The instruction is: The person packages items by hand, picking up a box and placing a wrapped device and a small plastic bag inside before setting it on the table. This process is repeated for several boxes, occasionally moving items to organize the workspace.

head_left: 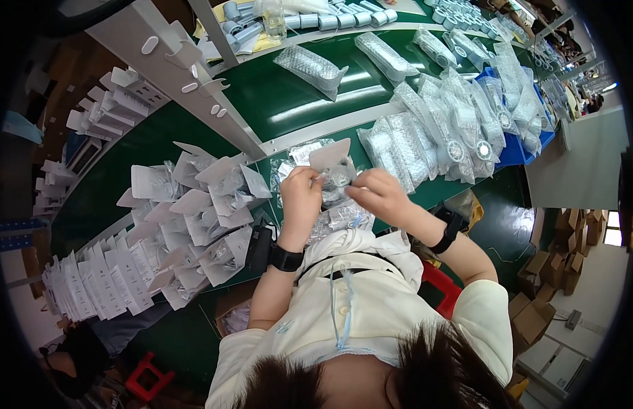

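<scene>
In front of my body stands a white box (pixel 329 155) with its flap up, and a clear plastic bag (pixel 338 174) shows in its opening. My left hand (pixel 301 198) is at the box's left side, fingers pinched near a small whitish bit of plastic. At the right side, my right hand (pixel 380 195) has its fingertips pinched together by the bag. What either pinch holds is too small to make out. Small clear packets (pixel 342 217) lie close to my body, below the hands.
Several open white boxes (pixel 224 180) with bagged parts crowd the left, beside a row of upright white cartons (pixel 101 283). Bubble-wrapped parts (pixel 398 146) pile up at right, some in a blue bin (pixel 514 153). A metal post (pixel 194 82) rises at left. More wrapped pieces (pixel 311 68) lie beyond.
</scene>
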Tool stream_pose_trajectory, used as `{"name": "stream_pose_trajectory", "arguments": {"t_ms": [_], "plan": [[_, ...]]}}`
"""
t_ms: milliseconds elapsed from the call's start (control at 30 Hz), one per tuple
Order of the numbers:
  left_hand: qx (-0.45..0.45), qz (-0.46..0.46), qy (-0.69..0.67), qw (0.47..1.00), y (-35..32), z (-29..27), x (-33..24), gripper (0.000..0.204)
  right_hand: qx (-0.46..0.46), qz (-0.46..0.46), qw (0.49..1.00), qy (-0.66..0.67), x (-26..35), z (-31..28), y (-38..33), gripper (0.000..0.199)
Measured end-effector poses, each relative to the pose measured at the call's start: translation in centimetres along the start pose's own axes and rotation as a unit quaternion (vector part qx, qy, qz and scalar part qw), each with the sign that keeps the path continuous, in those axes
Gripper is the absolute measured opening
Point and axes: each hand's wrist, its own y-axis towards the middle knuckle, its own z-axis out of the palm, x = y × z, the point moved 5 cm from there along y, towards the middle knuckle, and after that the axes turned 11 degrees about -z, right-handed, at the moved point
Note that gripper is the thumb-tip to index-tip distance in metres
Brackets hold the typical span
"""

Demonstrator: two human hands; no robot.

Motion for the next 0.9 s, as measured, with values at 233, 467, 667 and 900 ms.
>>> {"name": "stream_pose_trajectory", "arguments": {"t_ms": [233, 467, 667, 900], "plan": [[-0.049, 0.026, 0.032, 0.998, -1.2, 1.5, -0.8, 0.007, 0.198, 0.142, 0.970, -0.021, 3.1, 3.0, 0.4, 0.026], [-0.035, 0.015, -0.020, 0.999, -0.9, 0.0, 0.1, 0.007, 0.016, 0.044, 0.978, 0.203, 2.1, 0.4, 0.8, 0.026], [-0.042, -0.010, -0.071, 0.997, -7.8, -6.9, -3.4, 0.010, -0.253, 0.360, 0.889, 0.128, -7.9, 0.4, -2.3, 0.045], [-0.201, -0.134, -0.115, 0.963, -16.6, -14.2, -8.0, 0.019, 0.039, 0.317, 0.931, -0.176, -24.8, 12.6, 9.4, 0.085]]}}
